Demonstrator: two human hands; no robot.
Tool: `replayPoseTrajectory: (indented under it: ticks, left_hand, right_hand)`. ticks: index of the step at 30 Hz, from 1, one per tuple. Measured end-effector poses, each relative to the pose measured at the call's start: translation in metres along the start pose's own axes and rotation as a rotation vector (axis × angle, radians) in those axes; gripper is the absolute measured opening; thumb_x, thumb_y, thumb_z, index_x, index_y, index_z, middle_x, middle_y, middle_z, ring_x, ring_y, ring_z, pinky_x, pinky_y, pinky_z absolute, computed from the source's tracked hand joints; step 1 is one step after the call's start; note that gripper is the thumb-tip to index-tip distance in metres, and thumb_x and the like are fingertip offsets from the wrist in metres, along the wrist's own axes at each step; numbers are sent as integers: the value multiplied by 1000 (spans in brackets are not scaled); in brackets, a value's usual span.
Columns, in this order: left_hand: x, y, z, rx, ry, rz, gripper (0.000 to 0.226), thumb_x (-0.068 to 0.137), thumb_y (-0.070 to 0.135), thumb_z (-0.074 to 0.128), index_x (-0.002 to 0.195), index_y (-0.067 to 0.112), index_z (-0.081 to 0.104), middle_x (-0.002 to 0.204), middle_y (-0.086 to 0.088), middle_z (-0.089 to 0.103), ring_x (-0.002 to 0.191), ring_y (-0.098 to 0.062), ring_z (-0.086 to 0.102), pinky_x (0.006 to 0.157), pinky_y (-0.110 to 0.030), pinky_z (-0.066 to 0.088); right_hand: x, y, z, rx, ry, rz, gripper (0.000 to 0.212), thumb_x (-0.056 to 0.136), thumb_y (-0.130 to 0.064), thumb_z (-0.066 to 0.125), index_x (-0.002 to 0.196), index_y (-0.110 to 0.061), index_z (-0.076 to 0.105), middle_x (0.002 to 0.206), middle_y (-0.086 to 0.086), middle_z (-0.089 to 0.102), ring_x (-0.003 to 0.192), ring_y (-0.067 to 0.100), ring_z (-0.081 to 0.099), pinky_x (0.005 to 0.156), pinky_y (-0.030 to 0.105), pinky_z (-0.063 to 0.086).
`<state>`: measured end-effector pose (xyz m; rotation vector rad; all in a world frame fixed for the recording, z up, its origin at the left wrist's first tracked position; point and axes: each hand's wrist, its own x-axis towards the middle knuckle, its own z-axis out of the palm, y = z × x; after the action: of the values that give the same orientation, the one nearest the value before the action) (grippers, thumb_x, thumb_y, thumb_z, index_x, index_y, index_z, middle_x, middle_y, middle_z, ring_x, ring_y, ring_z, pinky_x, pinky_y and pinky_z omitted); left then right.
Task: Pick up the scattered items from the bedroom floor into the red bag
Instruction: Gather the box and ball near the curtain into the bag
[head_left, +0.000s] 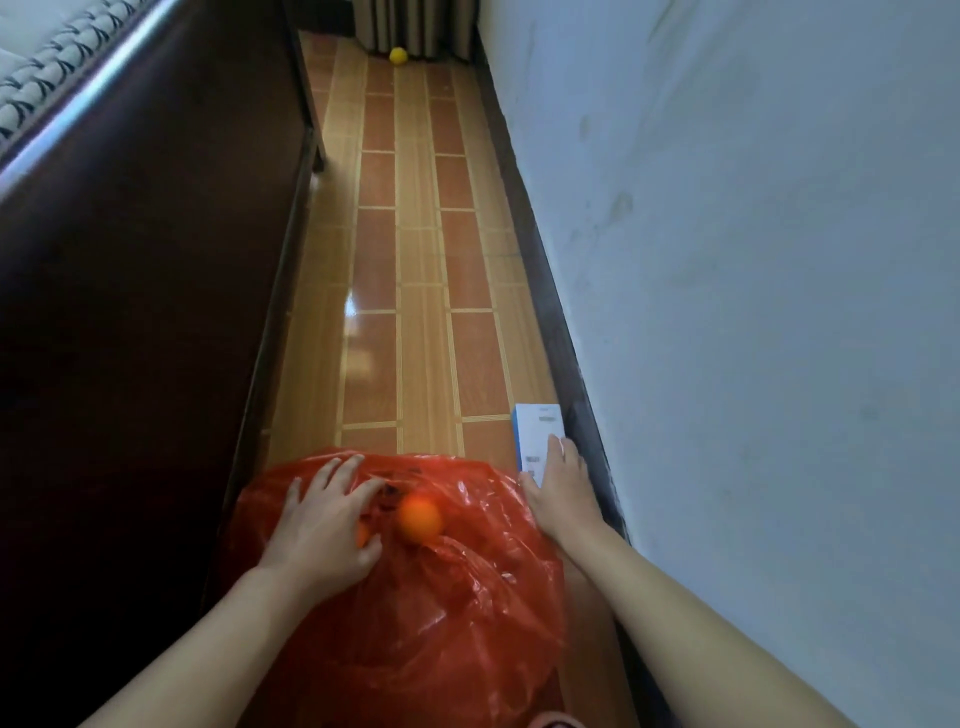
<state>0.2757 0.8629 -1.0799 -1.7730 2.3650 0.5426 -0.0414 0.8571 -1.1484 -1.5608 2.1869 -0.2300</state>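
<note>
A: Right hand wraps its grip round the white-and-blue cardboard box by the wall; left hand, fingers spread, presses the crinkled red plastic bag.

B: The orange ball may roll off that slack plastic.

You cannot read any words or numbers here. The small white and blue cardboard box by the wall has a few grey lines of print and a dark patch like a barcode on its white top, but they are too blurry to make out. The crinkly red plastic bag has some dark marks on it, and those are too smudged to read.
</note>
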Motion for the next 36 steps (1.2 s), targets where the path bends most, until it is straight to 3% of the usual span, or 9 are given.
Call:
replayPoseTrajectory:
  ticks: [7, 11, 16, 19, 24, 29, 36]
  left_hand:
    - [4, 2, 5, -30, 23, 44, 73, 82, 57, 56, 151, 38, 43, 167, 2, 23, 155, -23, 17, 123, -58, 20]
    - [5, 1, 5, -51, 34, 52, 70, 83, 56, 58, 149, 38, 45, 166, 2, 27, 155, -23, 19, 122, -59, 22]
    - [5, -5, 0, -31, 44, 52, 68, 82, 58, 53, 147, 39, 46, 165, 2, 28, 154, -23, 22, 122, -57, 26]
    - [3, -7, -1, -51, 36, 39, 68, 81, 58, 55, 146, 40, 47, 165, 2, 30, 153, -23, 24, 120, -58, 28]
    - [0, -11, -9, -46, 48, 19, 67, 78, 60, 49, 141, 39, 51, 161, 4, 34, 149, -22, 31, 117, -55, 34]
    - [-6, -19, -18, -112, 86, -27, 62, 76, 61, 50, 133, 37, 59, 152, 7, 45, 142, -20, 39, 114, -48, 40]
    - [-16, -29, -23, -132, 82, -132, 67, 68, 61, 57, 127, 31, 66, 142, 4, 54, 129, -24, 51, 105, -43, 45]
  right_hand:
    - [14, 10, 12, -41, -66, 61, 74, 100, -49, 53, 155, -10, 22, 150, 14, 31, 131, 37, 42, 102, 53, 48]
    - [29, 10, 15, -70, -102, 115, 79, 96, -48, 61, 152, -8, 22, 140, 17, 37, 121, 40, 52, 95, 51, 51]
    - [48, 1, 16, -85, -160, 181, 98, 87, -49, 74, 154, -9, 16, 139, 19, 38, 121, 40, 54, 94, 50, 54]
    - [53, -3, 16, -84, -156, 172, 95, 82, -40, 78, 151, -10, 20, 140, 19, 38, 123, 40, 50, 96, 49, 53]
    - [55, -24, -5, -3, -35, 54, 91, 80, -34, 74, 153, -20, 22, 147, 11, 35, 125, 36, 44, 95, 53, 51]
    - [28, -59, -40, -8, 109, -157, 91, 72, -45, 71, 152, -28, 30, 146, -4, 40, 119, 26, 47, 95, 48, 50]
    - [-56, -115, -66, -248, -63, -441, 79, 66, -52, 63, 141, -32, 46, 138, -7, 50, 114, 26, 52, 88, 42, 46]
